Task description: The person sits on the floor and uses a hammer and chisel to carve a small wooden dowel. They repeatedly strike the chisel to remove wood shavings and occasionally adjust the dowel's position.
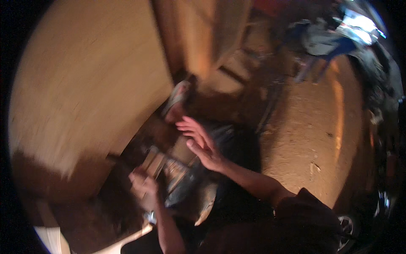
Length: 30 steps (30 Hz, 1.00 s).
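Blurry frame. Left hand [144,186] was clenched around a small pale block [153,163], possibly wood, low against a dark cluttered pile [190,178] on the dirt floor [313,127]. Right hand [202,142] hovered just above the pile, grip released, fingers spread, holding nothing. Tan wall [84,84] stood left.

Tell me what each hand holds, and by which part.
The left hand grips a flat pale block-like piece by its near end; blur hides what it is. The right hand is open, holding nothing.
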Each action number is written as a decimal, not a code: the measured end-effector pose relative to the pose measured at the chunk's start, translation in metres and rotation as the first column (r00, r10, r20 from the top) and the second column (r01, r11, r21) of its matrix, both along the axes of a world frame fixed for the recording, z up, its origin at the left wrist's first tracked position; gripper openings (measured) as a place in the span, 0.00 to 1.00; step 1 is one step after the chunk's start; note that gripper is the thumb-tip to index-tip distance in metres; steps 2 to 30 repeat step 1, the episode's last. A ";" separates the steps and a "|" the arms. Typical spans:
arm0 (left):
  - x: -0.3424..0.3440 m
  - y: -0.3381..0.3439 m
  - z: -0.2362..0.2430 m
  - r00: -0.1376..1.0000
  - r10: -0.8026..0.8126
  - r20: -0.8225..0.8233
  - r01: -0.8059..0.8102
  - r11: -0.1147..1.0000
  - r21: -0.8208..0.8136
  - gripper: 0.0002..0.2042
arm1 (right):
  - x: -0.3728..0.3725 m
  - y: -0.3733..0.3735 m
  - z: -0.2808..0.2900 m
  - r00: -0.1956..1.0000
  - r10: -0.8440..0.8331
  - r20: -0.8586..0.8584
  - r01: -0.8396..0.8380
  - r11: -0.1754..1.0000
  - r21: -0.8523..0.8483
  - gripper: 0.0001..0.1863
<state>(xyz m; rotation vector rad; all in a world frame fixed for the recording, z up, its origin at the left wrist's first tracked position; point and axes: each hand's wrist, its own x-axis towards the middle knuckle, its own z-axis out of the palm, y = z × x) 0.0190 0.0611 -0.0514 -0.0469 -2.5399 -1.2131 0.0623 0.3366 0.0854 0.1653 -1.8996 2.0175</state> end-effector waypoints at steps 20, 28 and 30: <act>-0.011 -0.001 -0.009 0.941 -0.089 -0.327 0.148 0.976 0.161 0.20 | 0.002 0.010 0.046 0.969 0.099 -0.227 -0.137 0.978 -0.158 0.41; -0.011 -0.001 -0.009 0.941 -0.089 -0.327 0.148 0.976 0.161 0.20 | 0.002 0.010 0.046 0.969 0.099 -0.227 -0.137 0.978 -0.158 0.41; -0.011 -0.001 -0.009 0.941 -0.089 -0.327 0.148 0.976 0.161 0.20 | 0.002 0.010 0.046 0.969 0.099 -0.227 -0.137 0.978 -0.158 0.41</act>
